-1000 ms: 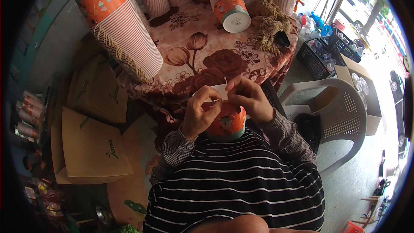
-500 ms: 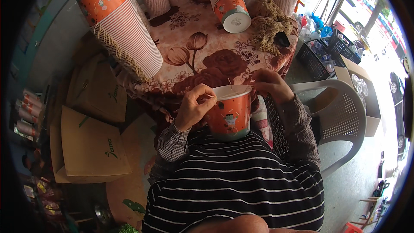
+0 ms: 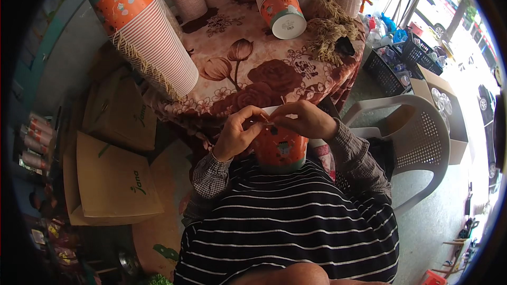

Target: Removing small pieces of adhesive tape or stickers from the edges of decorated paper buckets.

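Observation:
An orange paper bucket (image 3: pixel 280 150) with a green base band and cartoon prints rests upright against my lap. At its left front rim, my left hand (image 3: pixel 240 133) is closed in a pinch on a thin beige cord. My right hand (image 3: pixel 305 119) meets it there, its fingertips pinched together on the cord too. The cord is mostly hidden by my fingers, and both hands cover much of the bucket's rim.
A flowered cloth covers the table (image 3: pixel 216 82). On it stand a tall stack of buckets (image 3: pixel 158 47) with beige cords along it, a tipped short stack (image 3: pixel 282 10) and bundled cords (image 3: pixel 327 31). Cardboard boxes (image 3: pixel 113 179) lie left; a plastic chair (image 3: pixel 422 142) stands right.
My right hand has moved left from the bucket's right rim to meet my left hand at the front rim. My left hand has stayed nearly in place.

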Tool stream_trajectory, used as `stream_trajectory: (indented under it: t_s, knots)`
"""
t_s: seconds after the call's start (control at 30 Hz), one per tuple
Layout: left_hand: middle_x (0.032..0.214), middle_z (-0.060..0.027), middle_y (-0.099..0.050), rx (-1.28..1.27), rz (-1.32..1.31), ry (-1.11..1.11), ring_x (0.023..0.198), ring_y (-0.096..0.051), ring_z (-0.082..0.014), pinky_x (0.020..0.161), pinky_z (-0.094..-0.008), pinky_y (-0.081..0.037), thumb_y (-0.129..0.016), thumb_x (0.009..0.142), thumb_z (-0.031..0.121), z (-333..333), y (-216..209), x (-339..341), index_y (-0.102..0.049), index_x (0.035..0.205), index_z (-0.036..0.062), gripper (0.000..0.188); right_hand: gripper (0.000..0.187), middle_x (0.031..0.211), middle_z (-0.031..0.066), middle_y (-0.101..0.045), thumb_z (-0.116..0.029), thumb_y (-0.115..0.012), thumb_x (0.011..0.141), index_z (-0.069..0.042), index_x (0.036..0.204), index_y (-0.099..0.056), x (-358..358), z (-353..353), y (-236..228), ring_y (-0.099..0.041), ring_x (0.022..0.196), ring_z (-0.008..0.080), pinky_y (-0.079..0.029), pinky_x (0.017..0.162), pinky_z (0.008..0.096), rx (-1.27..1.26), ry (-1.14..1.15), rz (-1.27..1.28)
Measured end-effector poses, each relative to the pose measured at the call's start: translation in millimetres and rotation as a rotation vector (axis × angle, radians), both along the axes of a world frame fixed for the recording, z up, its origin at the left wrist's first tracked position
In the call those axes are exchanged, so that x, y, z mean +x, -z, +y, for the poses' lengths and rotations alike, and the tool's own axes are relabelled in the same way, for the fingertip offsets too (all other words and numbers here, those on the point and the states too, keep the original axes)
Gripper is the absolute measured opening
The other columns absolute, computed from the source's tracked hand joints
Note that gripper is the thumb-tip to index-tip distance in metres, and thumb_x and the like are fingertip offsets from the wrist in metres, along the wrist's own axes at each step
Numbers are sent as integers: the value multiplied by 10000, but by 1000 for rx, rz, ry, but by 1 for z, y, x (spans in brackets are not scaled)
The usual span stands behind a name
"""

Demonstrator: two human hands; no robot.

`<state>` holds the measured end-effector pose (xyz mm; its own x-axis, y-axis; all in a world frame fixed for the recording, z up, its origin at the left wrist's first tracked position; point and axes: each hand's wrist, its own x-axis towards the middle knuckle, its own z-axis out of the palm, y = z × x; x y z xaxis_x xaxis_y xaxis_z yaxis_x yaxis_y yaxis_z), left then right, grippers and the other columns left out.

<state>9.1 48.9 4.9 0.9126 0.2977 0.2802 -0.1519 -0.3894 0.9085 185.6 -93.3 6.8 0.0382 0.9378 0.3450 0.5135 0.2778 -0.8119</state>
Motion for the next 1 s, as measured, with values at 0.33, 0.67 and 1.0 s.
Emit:
stream_trajectory:
  t_s: [0.33,0.67,1.0]
  knots:
    - [878,-66,-650,119,-57,-48,823,-630,-143,742,-278,-499,-648,868,69,-6,8,1,-604,988,-10,150,150,781,96,-672,-143,-663,851,-12,924,-675,8,3,-16,-636,714,197,-501,656,314,-88,-29,-57]
    - [863,-53,-631,58,-51,-127,814,-618,-121,734,-253,-488,-640,861,45,-10,8,-6,-590,986,1,142,111,820,56,-634,-105,-652,813,-89,916,-614,-22,10,-29,-632,741,270,-482,613,367,136,209,-591]
    - [850,-62,-596,0,-103,-117,823,-605,-138,745,-277,-487,-610,820,-19,-18,15,2,-567,942,-1,130,105,799,1,-610,-84,-584,919,-20,1001,-602,-20,22,-15,-533,685,48,-444,592,230,70,127,191]
